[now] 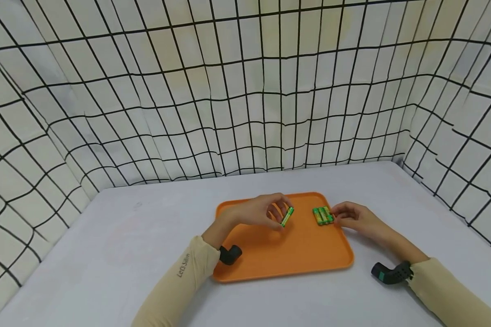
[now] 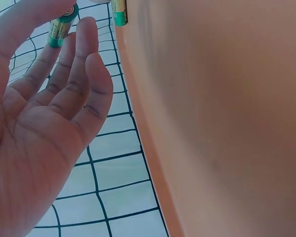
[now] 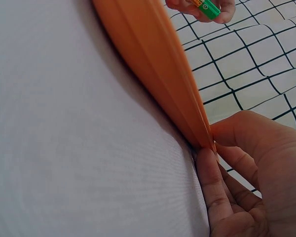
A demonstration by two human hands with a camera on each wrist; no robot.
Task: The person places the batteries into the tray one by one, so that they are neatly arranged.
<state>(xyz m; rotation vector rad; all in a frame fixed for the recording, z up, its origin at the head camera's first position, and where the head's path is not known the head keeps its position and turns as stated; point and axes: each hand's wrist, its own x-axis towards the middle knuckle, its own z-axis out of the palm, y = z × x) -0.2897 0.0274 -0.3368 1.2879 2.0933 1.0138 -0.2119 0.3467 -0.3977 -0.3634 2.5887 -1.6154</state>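
My left hand (image 1: 266, 211) pinches a green-and-gold battery (image 1: 287, 217) at a slant, held over the orange tray (image 1: 286, 254). In the left wrist view that battery (image 2: 61, 29) shows near the top, with the other fingers loosely curled behind it. My right hand (image 1: 358, 220) is at the tray's right side, beside a row of several matching batteries (image 1: 322, 215) lying side by side. Seen from the right wrist, thumb and finger close around the tray's rim (image 3: 204, 133), and the inner fingertips are hidden behind it.
The tray lies on a white-covered table (image 1: 139, 227). A white wall cloth with a black grid (image 1: 245, 104) stands behind the table and along its sides. Black wrist devices (image 1: 231, 255) sit on both arms, below the sleeves.
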